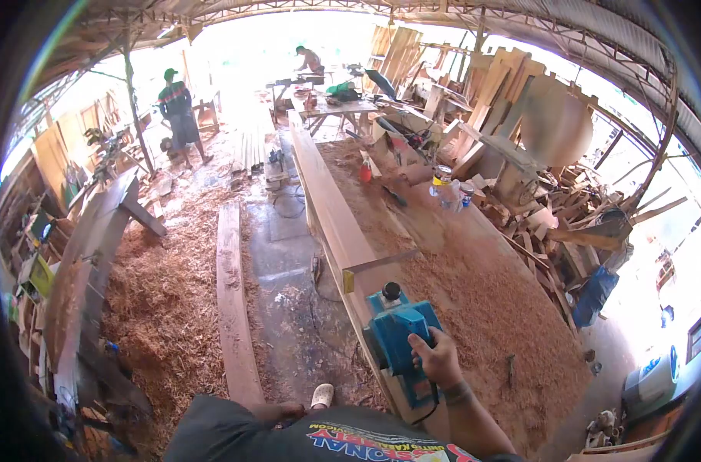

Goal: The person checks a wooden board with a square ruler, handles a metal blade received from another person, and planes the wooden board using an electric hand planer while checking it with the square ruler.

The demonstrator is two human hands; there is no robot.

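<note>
My right hand [437,359] is wrapped round the rear handle of a teal electric planer [403,327] with a black knob at its front. The planer sits near the end of a long wooden beam [331,204], on the bench edge; whether its sole touches wood I cannot tell. A cord trails from its back toward my body. Low in the view, by my dark shirt, what looks like my left hand [291,410] hangs near a pale clog [322,396]; its fingers are too unclear to read.
Wood shavings cover the bench [474,308] and floor. A long plank [235,300] lies to the left. Cans [441,175] and a red bottle [365,171] stand farther up the bench. Scrap wood [566,246] is heaped at right. Two people [179,115] are in the background.
</note>
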